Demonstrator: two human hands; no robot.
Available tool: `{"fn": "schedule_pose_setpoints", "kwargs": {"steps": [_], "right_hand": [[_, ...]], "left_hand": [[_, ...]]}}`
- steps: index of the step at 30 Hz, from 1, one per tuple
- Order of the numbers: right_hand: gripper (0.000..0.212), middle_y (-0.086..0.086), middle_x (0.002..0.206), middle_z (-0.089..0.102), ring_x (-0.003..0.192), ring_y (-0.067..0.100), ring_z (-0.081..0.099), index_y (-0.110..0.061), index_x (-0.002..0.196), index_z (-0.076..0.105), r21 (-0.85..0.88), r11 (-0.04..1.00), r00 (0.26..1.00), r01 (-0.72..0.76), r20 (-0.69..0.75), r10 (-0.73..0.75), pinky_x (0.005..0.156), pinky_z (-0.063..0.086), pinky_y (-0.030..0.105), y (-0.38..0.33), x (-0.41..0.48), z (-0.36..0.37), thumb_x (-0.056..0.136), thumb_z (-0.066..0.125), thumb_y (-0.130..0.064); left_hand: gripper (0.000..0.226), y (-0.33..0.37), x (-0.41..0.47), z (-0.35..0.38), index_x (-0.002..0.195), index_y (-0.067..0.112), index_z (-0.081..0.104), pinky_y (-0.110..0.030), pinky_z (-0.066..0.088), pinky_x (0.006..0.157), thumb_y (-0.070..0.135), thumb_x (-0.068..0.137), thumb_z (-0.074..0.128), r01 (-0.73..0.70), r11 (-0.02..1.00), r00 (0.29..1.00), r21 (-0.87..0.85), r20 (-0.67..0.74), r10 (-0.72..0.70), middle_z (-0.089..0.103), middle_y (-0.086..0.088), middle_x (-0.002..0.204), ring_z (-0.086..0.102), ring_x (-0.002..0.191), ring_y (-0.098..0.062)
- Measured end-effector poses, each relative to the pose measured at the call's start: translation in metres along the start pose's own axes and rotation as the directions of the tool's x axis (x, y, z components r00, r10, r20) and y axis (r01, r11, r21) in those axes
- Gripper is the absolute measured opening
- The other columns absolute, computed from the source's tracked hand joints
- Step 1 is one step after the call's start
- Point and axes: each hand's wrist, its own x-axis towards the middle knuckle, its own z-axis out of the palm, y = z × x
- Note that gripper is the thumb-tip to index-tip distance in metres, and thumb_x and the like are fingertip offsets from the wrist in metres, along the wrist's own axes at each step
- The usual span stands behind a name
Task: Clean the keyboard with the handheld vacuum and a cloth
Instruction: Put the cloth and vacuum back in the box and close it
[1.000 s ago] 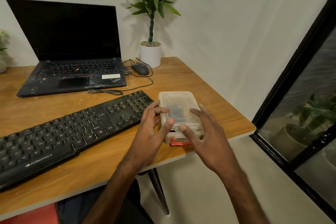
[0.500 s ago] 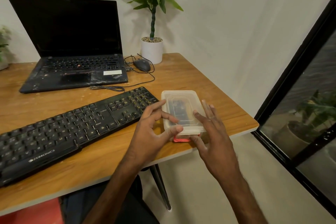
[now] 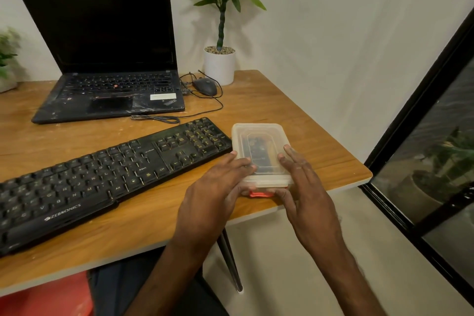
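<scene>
A black Zebronics keyboard (image 3: 102, 174) lies slanted across the wooden desk (image 3: 307, 120). At its right end stands a clear plastic box (image 3: 259, 133) with its lid on; something dark shows dimly inside. A red latch (image 3: 259, 194) sits at the box's near end. My left hand (image 3: 213, 195) holds the near left corner, fingers lying over the lid and thumb tucked at the front edge. My right hand (image 3: 305, 187) holds the near right corner the same way. I see no cloth, and no vacuum that I can make out.
An open black laptop (image 3: 110, 59) stands behind the keyboard. A wired mouse (image 3: 205, 86) and a white plant pot (image 3: 219, 65) sit at the back. The desk's right edge is close to the box. A black-framed glass door (image 3: 423, 110) is to the right.
Both hands have shifted on the box: fingers now lie flatter over the lid's near corners and both thumbs have dropped to the front edge by the red latch. The box has stayed in place.
</scene>
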Motion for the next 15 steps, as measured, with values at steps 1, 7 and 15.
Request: {"fn": "schedule_pose_setpoints", "kwargs": {"steps": [1, 7, 15], "right_hand": [[0.06, -0.012, 0.156, 0.034, 0.143, 0.006, 0.03, -0.024, 0.146, 0.044, 0.001, 1.0, 1.0, 0.0, 0.011, 0.0, 0.098, 0.053, 0.045, 0.001, 0.0, 0.0, 0.091, 0.048, -0.048], [0.083, -0.01, 0.161, 0.022, 0.15, 0.009, 0.012, -0.03, 0.148, 0.034, -0.121, 0.992, 0.996, -0.019, 0.086, 0.03, 0.115, 0.034, 0.046, -0.001, 0.0, -0.005, 0.083, 0.041, -0.08], [0.08, -0.013, 0.163, 0.015, 0.149, 0.002, -0.003, -0.035, 0.156, 0.018, -0.327, 0.942, 0.961, 0.076, 0.275, 0.018, 0.121, -0.001, 0.035, -0.027, 0.02, -0.01, 0.088, 0.005, -0.075]], "left_hand": [[0.041, -0.001, 0.001, 0.0, 0.125, 0.017, 0.068, -0.04, 0.051, 0.104, 0.013, 0.086, 0.077, -0.014, 1.0, 1.0, 0.004, -0.006, 0.014, 0.067, 0.0, 0.132, 0.053, 0.134, -0.018], [0.04, 0.0, -0.001, -0.002, 0.128, 0.016, 0.068, -0.032, 0.043, 0.112, 0.021, 0.089, 0.074, 0.023, 0.993, 0.999, -0.116, 0.029, -0.019, 0.062, 0.002, 0.138, 0.047, 0.14, -0.013], [0.057, 0.015, 0.015, -0.01, 0.158, 0.023, 0.029, -0.015, 0.011, 0.122, 0.044, 0.105, 0.031, 0.103, 0.995, 0.981, -0.017, 0.169, -0.099, 0.018, 0.013, 0.166, 0.005, 0.151, 0.005]]}}
